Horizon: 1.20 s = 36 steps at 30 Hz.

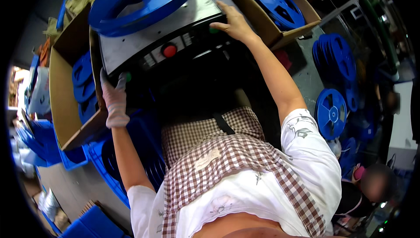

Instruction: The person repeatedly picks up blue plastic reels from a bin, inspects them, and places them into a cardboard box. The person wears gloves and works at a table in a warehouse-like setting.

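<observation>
A machine with a pale top plate and a dark front panel stands before me. On its front, a red round button sits between two green buttons. My left hand, in a pale glove, lies at the panel's left end, thumb at the left green button and fingers stretched along the side. My bare right hand spreads over the right corner, its thumb on the right green button. Neither hand holds anything. A large blue reel rests over the plate, its far part cut off by the picture's edge.
Cardboard boxes with blue reels flank the machine, the left box and the right box. More blue reels stand to the right. A blue crate is by my left arm. Another person is at lower right.
</observation>
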Motion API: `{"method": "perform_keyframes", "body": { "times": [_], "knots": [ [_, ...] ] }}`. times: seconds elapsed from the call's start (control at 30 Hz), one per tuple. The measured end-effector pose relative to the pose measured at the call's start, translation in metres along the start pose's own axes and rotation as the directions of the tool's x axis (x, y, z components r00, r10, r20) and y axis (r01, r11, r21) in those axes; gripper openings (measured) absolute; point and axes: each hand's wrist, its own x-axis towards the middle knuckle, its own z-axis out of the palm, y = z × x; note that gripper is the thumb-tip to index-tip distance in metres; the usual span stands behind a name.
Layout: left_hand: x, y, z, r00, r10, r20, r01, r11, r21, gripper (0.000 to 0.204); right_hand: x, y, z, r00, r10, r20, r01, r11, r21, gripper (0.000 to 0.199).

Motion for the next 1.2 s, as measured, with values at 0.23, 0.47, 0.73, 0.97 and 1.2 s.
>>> {"method": "perform_keyframes", "body": {
  "times": [0.23,0.47,0.73,0.97,1.2],
  "knots": [
    [-0.052,0.024,-0.03,0.992,-0.055,-0.115,0.032,0.98,-0.196,0.042,0.021,0.065,-0.081,0.97,0.106,-0.217,-0.141,0.978,-0.153,0.048],
    [-0.096,0.072,-0.023,0.999,0.017,0.036,-0.007,0.964,-0.267,0.037,0.001,0.17,-0.126,0.841,0.54,-0.036,-0.474,0.703,-0.531,0.055],
    [-0.104,0.168,0.058,0.817,0.195,0.543,0.229,0.755,-0.615,0.046,-0.047,0.067,-0.155,0.828,-0.11,-0.55,0.007,0.983,-0.186,0.024],
    [-0.086,0.207,0.045,0.693,0.334,0.639,0.637,0.132,-0.76,0.105,-0.17,-0.074,-0.143,0.86,-0.455,-0.23,0.368,0.867,-0.336,0.038],
    [-0.111,0.173,0.025,0.653,0.228,0.722,0.662,0.291,-0.691,0.057,-0.215,-0.11,-0.108,0.888,-0.072,0.455,-0.089,0.942,0.324,0.081]
  ]
}}
